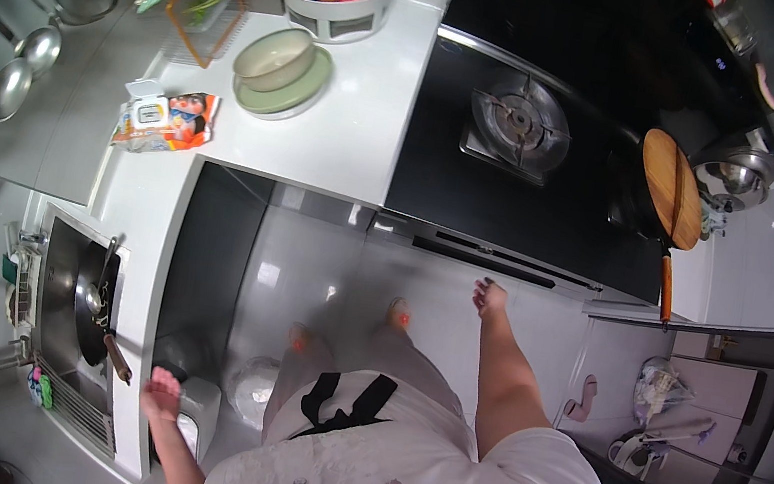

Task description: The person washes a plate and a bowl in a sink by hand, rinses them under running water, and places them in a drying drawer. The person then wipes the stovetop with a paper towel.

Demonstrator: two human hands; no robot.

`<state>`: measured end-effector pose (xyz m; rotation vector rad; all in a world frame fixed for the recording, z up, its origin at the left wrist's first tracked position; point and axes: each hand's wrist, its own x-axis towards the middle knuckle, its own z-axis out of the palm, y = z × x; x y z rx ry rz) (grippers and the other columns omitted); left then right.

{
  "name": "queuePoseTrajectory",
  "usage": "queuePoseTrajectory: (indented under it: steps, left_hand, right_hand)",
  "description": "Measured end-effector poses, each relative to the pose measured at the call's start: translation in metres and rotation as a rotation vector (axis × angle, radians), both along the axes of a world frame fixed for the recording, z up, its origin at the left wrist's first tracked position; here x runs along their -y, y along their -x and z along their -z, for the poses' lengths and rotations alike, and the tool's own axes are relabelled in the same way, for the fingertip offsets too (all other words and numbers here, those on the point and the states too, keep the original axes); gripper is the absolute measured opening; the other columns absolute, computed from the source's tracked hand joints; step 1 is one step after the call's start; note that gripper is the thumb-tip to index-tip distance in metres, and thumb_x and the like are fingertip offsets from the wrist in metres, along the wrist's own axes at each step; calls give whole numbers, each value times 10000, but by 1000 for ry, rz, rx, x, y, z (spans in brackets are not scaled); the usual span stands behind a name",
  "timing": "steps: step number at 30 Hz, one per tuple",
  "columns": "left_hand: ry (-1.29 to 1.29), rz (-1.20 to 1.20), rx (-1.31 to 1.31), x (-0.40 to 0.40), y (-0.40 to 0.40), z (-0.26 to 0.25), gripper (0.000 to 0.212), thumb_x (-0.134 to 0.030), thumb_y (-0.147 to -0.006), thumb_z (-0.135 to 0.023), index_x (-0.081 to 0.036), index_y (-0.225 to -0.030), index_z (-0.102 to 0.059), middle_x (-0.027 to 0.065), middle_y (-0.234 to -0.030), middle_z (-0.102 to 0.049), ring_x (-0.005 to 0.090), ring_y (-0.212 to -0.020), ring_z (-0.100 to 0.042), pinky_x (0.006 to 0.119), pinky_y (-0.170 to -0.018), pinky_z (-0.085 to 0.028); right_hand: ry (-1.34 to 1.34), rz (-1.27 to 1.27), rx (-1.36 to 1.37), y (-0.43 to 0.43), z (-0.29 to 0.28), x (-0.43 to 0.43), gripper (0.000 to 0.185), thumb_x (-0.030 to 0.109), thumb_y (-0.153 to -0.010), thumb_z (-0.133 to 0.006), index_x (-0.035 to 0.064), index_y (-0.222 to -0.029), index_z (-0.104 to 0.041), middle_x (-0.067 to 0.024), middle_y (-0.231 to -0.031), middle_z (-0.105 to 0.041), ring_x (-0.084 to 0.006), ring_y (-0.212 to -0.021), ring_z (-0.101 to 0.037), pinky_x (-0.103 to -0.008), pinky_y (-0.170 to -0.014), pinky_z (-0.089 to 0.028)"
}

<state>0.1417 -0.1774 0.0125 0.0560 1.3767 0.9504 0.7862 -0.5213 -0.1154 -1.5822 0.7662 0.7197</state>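
Note:
My left hand (163, 395) is beside the edge of the white counter near the sink, palm showing, fingers slightly apart, with nothing in it. My right hand (490, 298) hangs in front of the black gas hob (444, 167), fingers loosely bent; a small dark spot shows at its fingertips, and whether it holds anything is unclear. In the steel sink (59, 296) lies a dark wok (87, 324) with a brown handle and a metal utensil. On the hob's right stands a pan with an orange-brown handle (666, 286) under a round wooden lid (663, 179).
A beige bowl (275, 61) rests on green plates (289, 93), near a wet-wipes pack (167, 120). Sauce bottles fill a white round rack (340, 10). A grey bin (199, 410) stands below the counter by my left hand. A steel kettle (735, 179) stands at the right.

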Motion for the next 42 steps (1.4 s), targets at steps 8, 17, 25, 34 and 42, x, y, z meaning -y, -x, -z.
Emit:
queuePoseTrajectory:
  steps: [8, 17, 25, 34, 42]
  left_hand:
    - [125, 425, 53, 72, -203, -34, 223, -244, -885, -441, -80, -959, -573, 16, -854, -606, 172, -811, -575, 313, -736, -462]
    - [-38, 673, -73, 73, -299, -78, 219, -213, -893, -455, -39, -964, -568, 61, -845, -613, 187, -766, -593, 305, -697, -483]
    - [-58, 739, -94, 31, -332, -95, 200, -188, -892, -455, -30, -950, -565, 75, -842, -610, 184, -753, -593, 310, -703, -487]
    - [-228, 848, -81, -111, -430, -83, 208, -203, -911, -449, -28, -902, -561, 46, -764, -609, 151, -681, -612, 270, -615, -516]
    - [-452, 801, -311, -235, -508, -95, 284, -275, -850, -566, 5, -826, -529, 88, -704, -597, 168, -571, -613, 257, -500, -536]
  right_hand:
    - [-157, 296, -72, -70, 16, 12, 214, 292, -868, -479, 146, -983, -585, 15, -929, -619, -141, -750, -524, -270, -642, -440]
    - [-436, 410, -128, -72, 51, 11, 107, 127, -821, -463, 153, -833, -566, 32, -797, -540, -99, -533, -377, -255, -419, -291]
    - [-516, 283, -77, -46, 53, 24, 548, -49, -634, -384, 207, -1097, -529, 70, -1012, -563, -80, -508, -328, -241, -477, -272]
    - [-469, 303, -171, 24, 27, 65, 604, 4, -692, -418, 228, -1251, -449, 86, -1250, -490, -92, -487, -256, -249, -508, -234]
    - [-159, 350, -288, 97, 39, 106, 275, 290, -875, -490, 208, -1132, -546, 91, -826, -538, -74, -495, -252, -281, -563, -290]
